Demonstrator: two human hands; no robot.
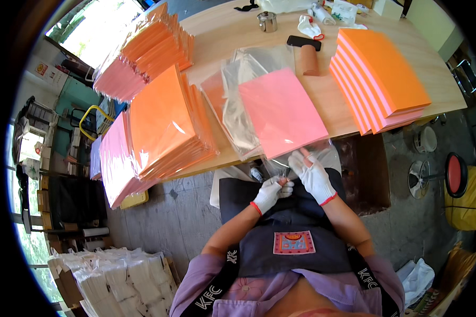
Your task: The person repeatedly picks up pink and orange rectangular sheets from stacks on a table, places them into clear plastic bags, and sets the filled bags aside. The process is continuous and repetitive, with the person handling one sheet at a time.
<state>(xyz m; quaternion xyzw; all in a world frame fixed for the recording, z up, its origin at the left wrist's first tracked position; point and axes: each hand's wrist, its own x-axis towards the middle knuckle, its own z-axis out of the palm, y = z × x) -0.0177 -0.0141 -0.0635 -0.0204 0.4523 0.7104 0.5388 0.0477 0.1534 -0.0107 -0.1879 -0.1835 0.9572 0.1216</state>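
A pink stack of paper (283,113) lies inside a clear plastic bag (280,166) at the table's near edge, the bag's loose end hanging over towards my lap. My left hand (272,194), in a white knitted glove with a red cuff, is closed in a pinch on that loose end. At the near right corner of the pink paper, my right hand (313,178), gloved alike with bare fingertips showing, grips the bag's edge. Empty clear bags (238,100) lie flat beneath and to the left of the pink paper.
Bagged orange packs (166,124) and bagged pink packs (116,158) are piled on the left; a taller bagged pile (153,47) stands behind. On the right rises a stack of alternating orange and pink paper (381,74). A brown block (309,61), phone (304,42) and metal cup (267,22) sit farther back.
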